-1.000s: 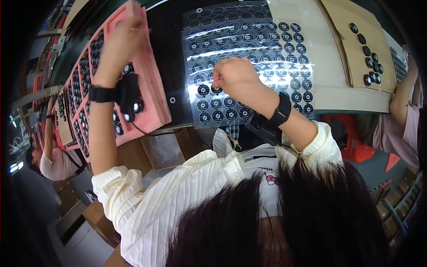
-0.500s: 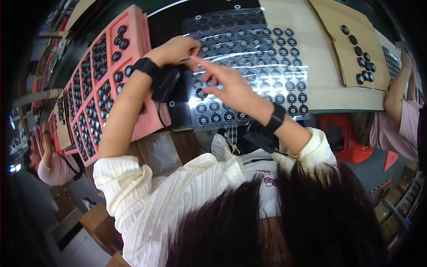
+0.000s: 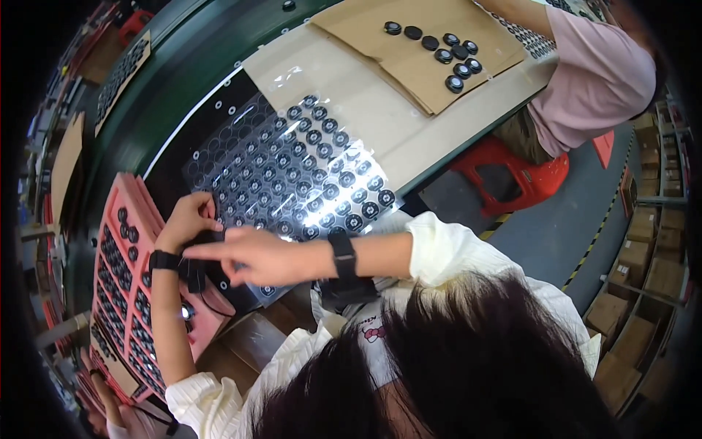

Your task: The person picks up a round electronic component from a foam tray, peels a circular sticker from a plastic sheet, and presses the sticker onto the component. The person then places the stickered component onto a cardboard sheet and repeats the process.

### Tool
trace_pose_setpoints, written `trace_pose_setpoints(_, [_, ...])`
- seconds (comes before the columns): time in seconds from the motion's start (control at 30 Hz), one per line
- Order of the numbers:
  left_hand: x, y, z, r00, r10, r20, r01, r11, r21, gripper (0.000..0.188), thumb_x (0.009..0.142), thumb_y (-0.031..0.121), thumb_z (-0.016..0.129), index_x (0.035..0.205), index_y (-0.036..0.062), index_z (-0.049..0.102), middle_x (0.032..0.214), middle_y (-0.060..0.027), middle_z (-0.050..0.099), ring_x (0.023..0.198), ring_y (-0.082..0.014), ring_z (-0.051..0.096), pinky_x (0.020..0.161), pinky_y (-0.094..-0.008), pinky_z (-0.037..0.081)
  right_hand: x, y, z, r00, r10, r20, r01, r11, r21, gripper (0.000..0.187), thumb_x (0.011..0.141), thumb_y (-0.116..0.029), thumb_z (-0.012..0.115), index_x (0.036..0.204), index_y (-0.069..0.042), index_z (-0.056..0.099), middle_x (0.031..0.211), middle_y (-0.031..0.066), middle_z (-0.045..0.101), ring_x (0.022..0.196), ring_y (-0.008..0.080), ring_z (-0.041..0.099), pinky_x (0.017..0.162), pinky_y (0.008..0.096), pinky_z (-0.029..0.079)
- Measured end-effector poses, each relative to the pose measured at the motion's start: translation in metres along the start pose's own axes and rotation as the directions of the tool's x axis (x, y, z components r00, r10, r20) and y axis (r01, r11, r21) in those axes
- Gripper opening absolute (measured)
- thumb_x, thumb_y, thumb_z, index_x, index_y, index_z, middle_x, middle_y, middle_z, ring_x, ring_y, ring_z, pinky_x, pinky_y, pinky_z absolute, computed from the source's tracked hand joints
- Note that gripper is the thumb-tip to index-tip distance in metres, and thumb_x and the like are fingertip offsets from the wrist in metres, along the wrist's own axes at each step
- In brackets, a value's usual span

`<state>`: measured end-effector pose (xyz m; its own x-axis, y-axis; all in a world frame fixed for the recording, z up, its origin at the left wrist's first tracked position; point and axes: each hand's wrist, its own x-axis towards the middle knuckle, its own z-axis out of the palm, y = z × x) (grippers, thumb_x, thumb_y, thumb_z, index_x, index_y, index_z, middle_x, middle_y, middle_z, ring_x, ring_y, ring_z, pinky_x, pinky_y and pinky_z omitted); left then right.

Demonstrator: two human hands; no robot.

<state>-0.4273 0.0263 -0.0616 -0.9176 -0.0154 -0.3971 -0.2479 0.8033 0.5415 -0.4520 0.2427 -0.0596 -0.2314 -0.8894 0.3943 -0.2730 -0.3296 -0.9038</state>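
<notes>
My left hand is at the left edge of a clear plastic sheet carrying rows of round black discs. Its fingers are curled in, and whatever they may pinch is too small to make out. My right hand crosses in front of the sheet's near left corner. Its index finger stretches toward the black band on my left wrist, while the other fingers are half bent, and nothing shows in that hand. Beside my left wrist sits a small black box-shaped device with a cable.
Pink foam trays filled with round black parts stand at the left. Brown cardboard with several loose black parts lies at the far right. Beyond it sits a person in a pink top near a red stool.
The view has swung to the right, so the trays and sheet appear further left and lower. My right hand has moved from over the sheet toward my left wrist.
</notes>
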Motion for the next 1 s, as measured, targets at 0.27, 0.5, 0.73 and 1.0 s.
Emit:
trace_pose_setpoints(0.27, [0.052, 0.143, -0.031, 0.932, 0.346, -0.108, -0.200, 0.739, 0.643, 0.018, 0.066, 0.018, 0.060, 0.076, 0.0035, 0.055, 0.077, -0.0147, 0.057, 0.075, -0.0311, 0.055, 0.063, -0.0394, 0.044, -0.061, -0.076, -0.112, 0.907, -0.157, -0.391, 0.050, 0.961, -0.270, 0.066, 0.065, 0.007, 0.061, 0.125, -0.006, 0.037, 0.074, 0.0040, 0.055, 0.066, 0.0136, 0.052, 0.068, 0.0268, 0.043])
trace_pose_setpoints(0.5, [0.223, 0.250, -0.011, 0.803, 0.524, -0.284, -0.288, 0.759, 0.584, 0.026, 0.069, 0.020, 0.061, 0.090, 0.0051, 0.054, 0.086, -0.0161, 0.059, 0.085, -0.0316, 0.055, 0.069, -0.0390, 0.045, -0.119, -0.083, -0.150, 0.812, -0.085, -0.578, -0.142, 0.931, -0.336, 0.075, 0.065, 0.010, 0.061, 0.130, -0.007, 0.028, 0.072, 0.0057, 0.054, 0.066, 0.0129, 0.051, 0.067, 0.0241, 0.041])
trace_pose_setpoints(0.73, [0.283, 0.249, 0.007, 0.867, 0.426, -0.257, -0.311, 0.867, 0.389, 0.040, 0.062, 0.019, 0.069, 0.097, 0.0064, 0.053, 0.093, -0.0181, 0.057, 0.091, -0.0310, 0.053, 0.075, -0.0379, 0.043, -0.153, -0.074, -0.172, 0.809, -0.062, -0.585, -0.190, 0.913, -0.361, 0.080, 0.063, 0.009, 0.063, 0.131, -0.009, 0.025, 0.069, 0.0039, 0.054, 0.065, 0.0137, 0.050, 0.068, 0.0260, 0.040])
trace_pose_setpoints(1.0, [0.309, 0.265, 0.027, 0.684, 0.696, -0.220, -0.658, 0.718, 0.227, 0.040, 0.061, 0.014, 0.069, 0.095, 0.0065, 0.051, 0.090, -0.0148, 0.055, 0.090, -0.0290, 0.052, 0.077, -0.0342, 0.042, -0.139, -0.071, -0.177, 0.838, -0.019, -0.545, -0.150, 0.953, -0.263, 0.082, 0.063, 0.008, 0.064, 0.132, -0.010, 0.023, 0.068, 0.0020, 0.053, 0.068, 0.0142, 0.048, 0.074, 0.0277, 0.038])
